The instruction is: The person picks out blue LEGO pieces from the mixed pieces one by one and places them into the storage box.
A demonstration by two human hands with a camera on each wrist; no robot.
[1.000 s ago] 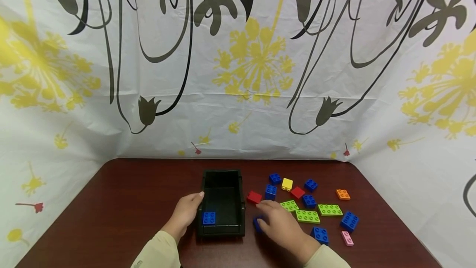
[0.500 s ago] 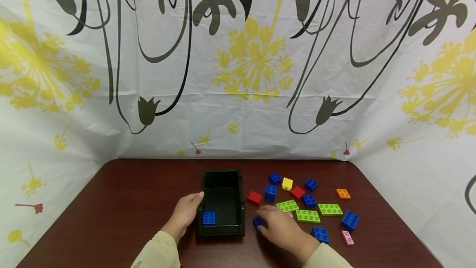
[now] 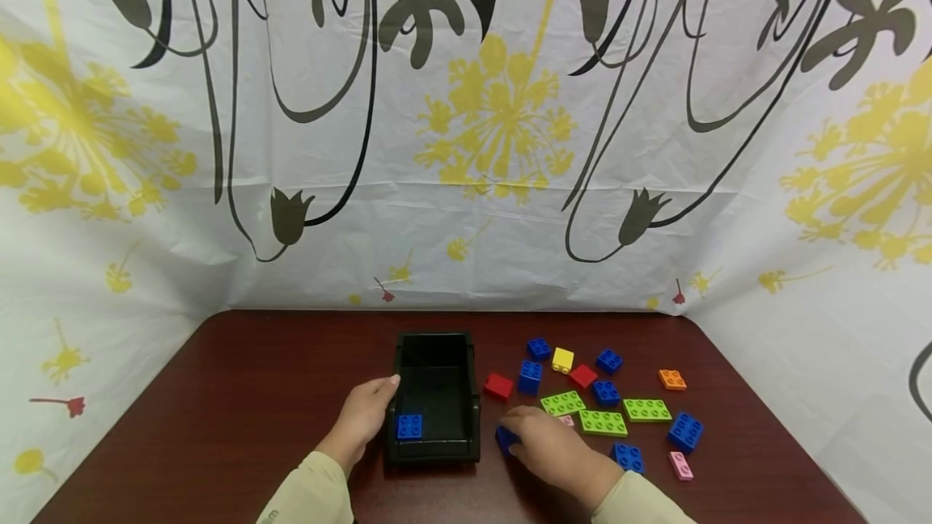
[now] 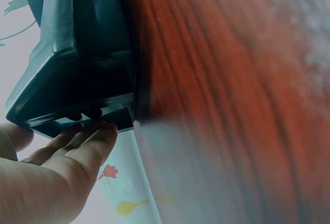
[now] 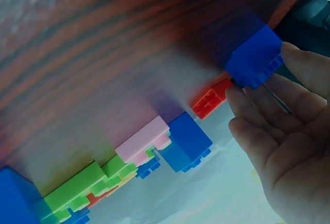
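A black bin (image 3: pixel 434 453) stands on the table, a blue brick (image 3: pixel 409 427) lying in its near left corner. My left hand (image 3: pixel 362 419) grips the bin's left side, thumb on the rim. In the left wrist view, the fingers (image 4: pixel 105 136) hook under the bin's lip. Right of the bin, my right hand (image 3: pixel 549 447) pinches another blue brick (image 5: pixel 255 56) between thumb and fingers, low at the table. Part of that brick is hidden by the hand in the head view.
Several loose bricks spread to the right: a red brick (image 3: pixel 498 386), a blue brick (image 3: pixel 530 377), a yellow brick (image 3: pixel 562 360), lime bricks (image 3: pixel 603 423), an orange brick (image 3: pixel 672 380) and a pink brick (image 3: pixel 680 466). A patterned sheet (image 3: pixel 466 265) hangs behind the table.
My right hand has drawn slightly down and toward me at the blue brick, uncovering more of a lime brick and a bit of a pink one. The left hand and bin stay still.
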